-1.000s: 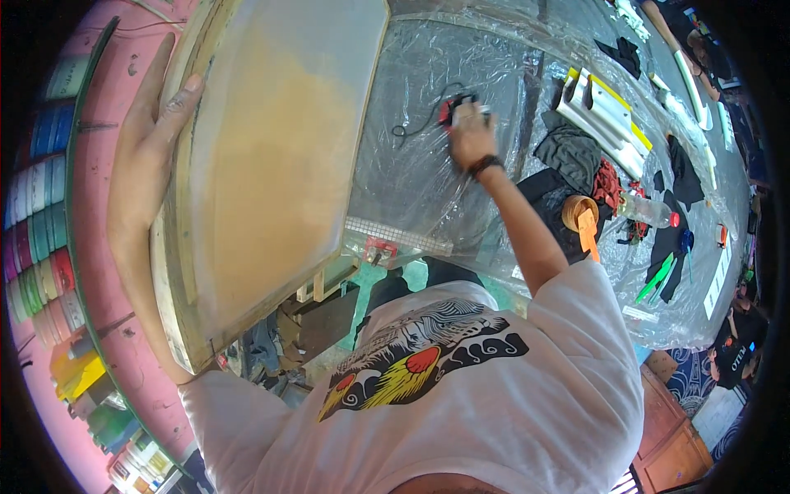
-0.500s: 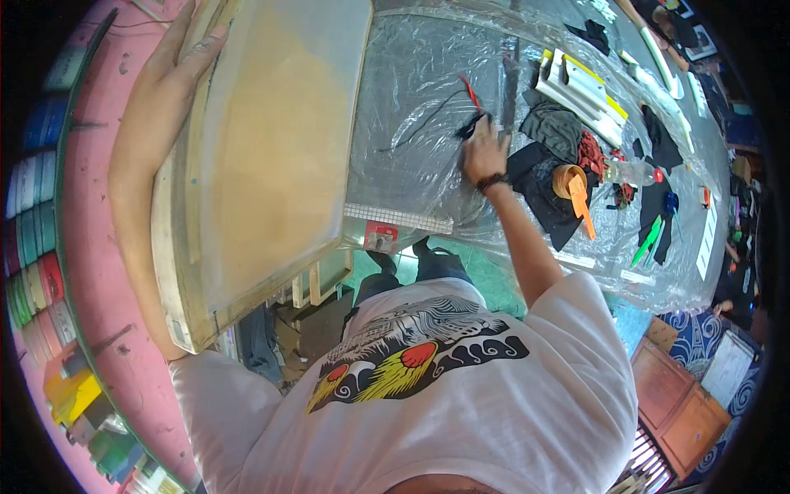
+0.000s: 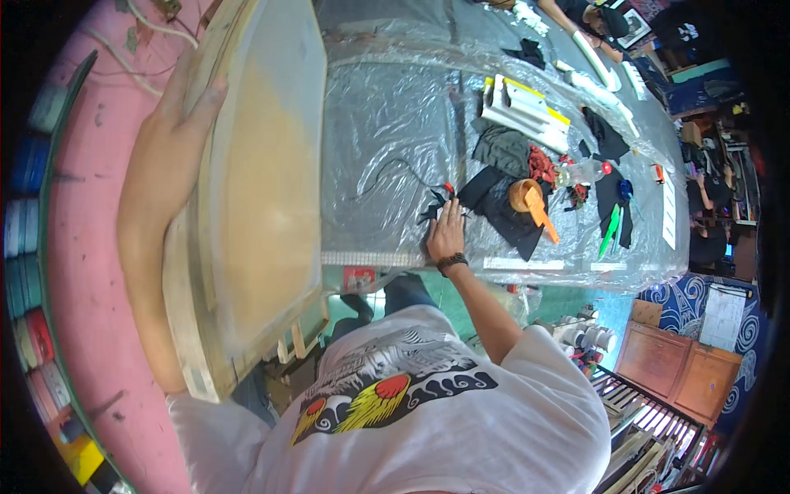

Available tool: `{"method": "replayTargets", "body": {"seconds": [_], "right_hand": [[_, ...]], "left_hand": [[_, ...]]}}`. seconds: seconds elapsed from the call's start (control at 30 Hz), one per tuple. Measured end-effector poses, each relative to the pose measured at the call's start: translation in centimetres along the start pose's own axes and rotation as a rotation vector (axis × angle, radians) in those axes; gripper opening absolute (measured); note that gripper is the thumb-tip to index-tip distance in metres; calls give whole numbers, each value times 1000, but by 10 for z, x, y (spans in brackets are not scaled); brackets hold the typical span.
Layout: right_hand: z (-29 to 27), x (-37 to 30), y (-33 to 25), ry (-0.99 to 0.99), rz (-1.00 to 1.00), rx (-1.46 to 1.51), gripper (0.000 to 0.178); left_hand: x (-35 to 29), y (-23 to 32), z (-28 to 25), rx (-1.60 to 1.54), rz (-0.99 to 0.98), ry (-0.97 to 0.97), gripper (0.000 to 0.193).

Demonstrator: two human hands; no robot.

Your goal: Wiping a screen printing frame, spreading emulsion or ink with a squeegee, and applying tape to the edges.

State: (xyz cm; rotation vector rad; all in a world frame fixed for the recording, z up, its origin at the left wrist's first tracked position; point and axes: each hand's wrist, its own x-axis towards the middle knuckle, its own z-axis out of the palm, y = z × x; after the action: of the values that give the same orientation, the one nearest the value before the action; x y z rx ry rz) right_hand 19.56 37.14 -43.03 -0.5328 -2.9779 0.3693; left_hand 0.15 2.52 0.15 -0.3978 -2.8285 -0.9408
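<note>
My left hand is wrapped round the edge of a large wooden-framed screen with a yellowish mesh, held on edge and tilted at my left. My right hand lies flat near the front edge of the plastic-covered table, fingers stretched out. Its fingertips touch a small bundle of black scraps with a red bit and a thin dark strand. Just right of that hand spreads a black cloth, bearing a brown tape roll and an orange spatula-like tool.
Further right lie a grey cloth, white-and-yellow squeegee-like bars, a clear bottle with a red cap and a green tool. A pink surface runs along my left. Other people are at the far right.
My right hand has come back toward the table's front edge, and the black scraps with the red bit have moved with it. My left hand still holds the screen. The view has shifted.
</note>
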Motion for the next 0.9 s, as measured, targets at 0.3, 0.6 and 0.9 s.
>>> {"method": "replayTargets", "body": {"seconds": [0.3,0.6,0.9], "right_hand": [[22,220,5,42,-111,302,66],[-17,326,14,-187,32,-108,63],[-36,116,27,-118,-146,-66,45]], "left_hand": [[-7,18,0,-65,-112,-89,60],[6,-15,10,-228,23,-108,56],[-3,-1,7,-159,6,-130,55]]}}
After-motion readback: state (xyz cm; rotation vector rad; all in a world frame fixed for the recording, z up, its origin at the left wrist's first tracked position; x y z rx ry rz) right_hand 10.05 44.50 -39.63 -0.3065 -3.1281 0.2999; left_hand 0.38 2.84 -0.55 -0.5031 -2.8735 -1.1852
